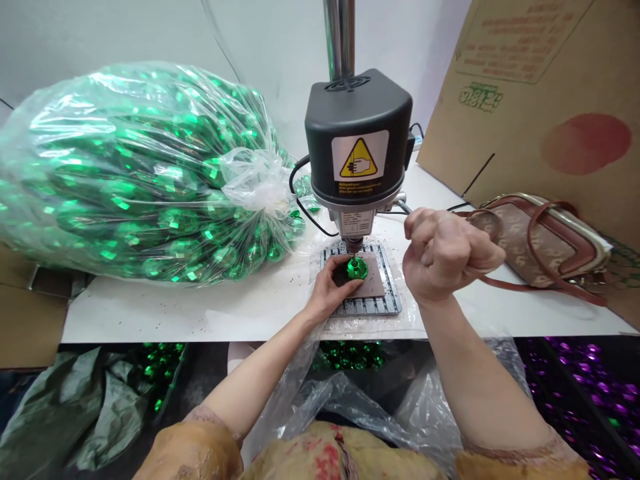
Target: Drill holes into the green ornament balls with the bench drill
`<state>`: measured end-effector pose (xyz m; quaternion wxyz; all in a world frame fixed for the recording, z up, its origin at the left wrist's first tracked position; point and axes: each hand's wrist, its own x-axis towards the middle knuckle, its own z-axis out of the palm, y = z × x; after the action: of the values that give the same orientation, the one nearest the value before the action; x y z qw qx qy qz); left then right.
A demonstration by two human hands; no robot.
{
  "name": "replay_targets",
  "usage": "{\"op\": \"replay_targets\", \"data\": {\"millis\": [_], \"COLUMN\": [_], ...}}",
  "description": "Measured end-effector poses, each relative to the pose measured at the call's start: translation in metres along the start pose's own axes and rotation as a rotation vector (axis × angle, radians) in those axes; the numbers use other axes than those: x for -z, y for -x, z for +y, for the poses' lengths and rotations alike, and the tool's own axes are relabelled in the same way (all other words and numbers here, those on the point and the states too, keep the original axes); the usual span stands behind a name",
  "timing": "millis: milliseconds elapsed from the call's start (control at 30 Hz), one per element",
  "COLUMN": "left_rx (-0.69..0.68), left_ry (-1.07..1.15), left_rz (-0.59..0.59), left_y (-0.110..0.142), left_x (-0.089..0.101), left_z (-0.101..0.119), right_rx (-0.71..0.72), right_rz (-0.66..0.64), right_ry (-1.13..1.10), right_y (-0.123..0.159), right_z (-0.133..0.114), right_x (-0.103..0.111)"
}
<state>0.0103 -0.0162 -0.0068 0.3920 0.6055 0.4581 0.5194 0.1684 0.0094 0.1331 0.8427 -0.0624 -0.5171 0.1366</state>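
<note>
Green bauble [357, 269] sits on the drill press [358, 143] plate right under the bit, pinned by the left hand [331, 288] so it can't spin, while the right hand [445, 257] is fisted tight round the feed lever [404, 207]. Behind it on the white table [200, 310]: a big clear bag of green baubles [135, 173], cardboard box [545, 100] and a handbag [545, 240].

Materials as I log them: green bead [357, 268], glossy faceted plastic; drill press [358, 140], matt dark plastic housing on a polished metal column; ribbed base plate [370, 305], dull metal; bag [135, 173], clear crinkled plastic film; tabletop [200, 307], smooth white, dust-speckled; handbag [545, 240], patterned cloth with glossy leather trim; box [540, 87], matt cardboard.
</note>
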Motion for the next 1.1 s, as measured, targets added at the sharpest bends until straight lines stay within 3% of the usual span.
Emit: {"op": "replay_targets", "data": {"millis": [133, 333, 467, 567, 633, 767, 833, 933, 1033, 1100], "left_rx": [-0.004, 0.028, 0.032, -0.05, -0.117, -0.266, -0.294, -0.237, -0.179, -0.143], "left_ry": [0.02, 0.031, -0.024, -0.15, -0.246, -0.476, -0.532, -0.489, -0.538, -0.589], "left_rz": [0.003, 0.027, 0.089, 0.088, -0.072, -0.566, -0.604, -0.368, 0.02, 0.18], "left_y": [0.001, 0.001, 0.003, 0.015, 0.031, 0.062, 0.065, 0.039, -0.025, -0.075], "left_x": [0.0, -0.002, -0.003, 0.001, 0.004, 0.009, 0.014, 0.027, 0.047, 0.059], "left_z": [0.003, 0.003, 0.011, 0.028, 0.041, 0.053, 0.05, 0.04, 0.027, 0.018], "right_rx": [0.019, -0.212, -0.329, -0.365, -0.372, -0.379, -0.381, -0.372, -0.349, -0.338], "right_rz": [-0.02, 0.118, 0.052, 0.028, 0.024, 0.046, 0.052, 0.055, 0.06, 0.061], "right_ry": [-0.006, 0.175, 0.177, 0.145, 0.126, 0.111, 0.119, 0.134, 0.134, 0.133], "right_y": [0.003, -0.03, -0.057, -0.063, -0.063, -0.061, -0.061, -0.061, -0.06, -0.06], "right_z": [0.0, -0.008, -0.008, -0.006, -0.005, -0.006, -0.006, -0.006, -0.005, -0.005], "right_x": [0.001, -0.019, -0.03, -0.031, -0.03, -0.03, -0.03, -0.03, -0.03, -0.03]}}
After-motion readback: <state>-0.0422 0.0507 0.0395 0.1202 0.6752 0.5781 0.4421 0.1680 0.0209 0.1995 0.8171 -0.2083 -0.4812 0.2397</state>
